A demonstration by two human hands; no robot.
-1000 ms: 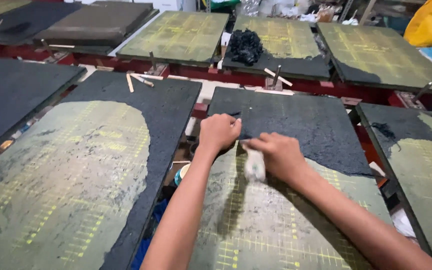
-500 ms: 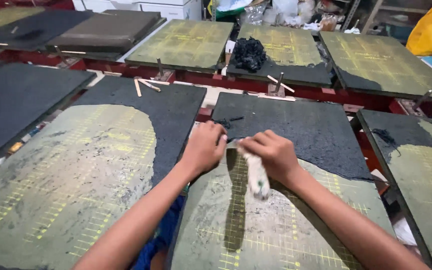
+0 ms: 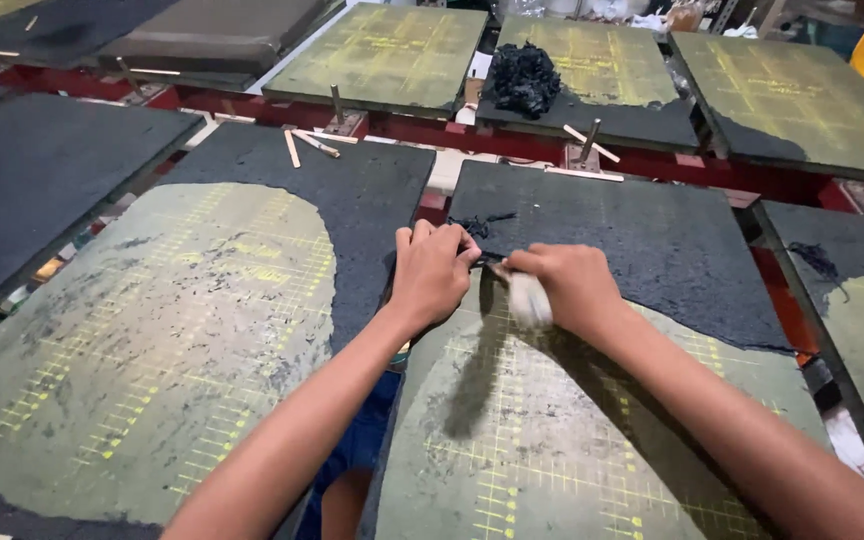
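A green gridded board [image 3: 592,440] lies in front of me, its far half covered by a dark rough coating [image 3: 632,230]. My left hand [image 3: 434,272] pinches the coating's torn edge near the board's left side. Right beside it, my right hand [image 3: 572,285] grips a small white-handled tool [image 3: 530,298] whose tip meets the same edge. A thin dark strip [image 3: 477,375] of peeled coating hangs down over the green surface below my hands.
A similar board [image 3: 152,330], partly stripped, lies to the left. More boards fill the back row, one bearing a black heap of scrapings [image 3: 522,78]. Wooden sticks [image 3: 304,146] rest on a red frame [image 3: 652,170]. Another board [image 3: 852,300] sits at right.
The view has moved closer and lower over the board. My hands have shifted slightly up and together at the coating's edge, and the peeled dark strip now trails lower.
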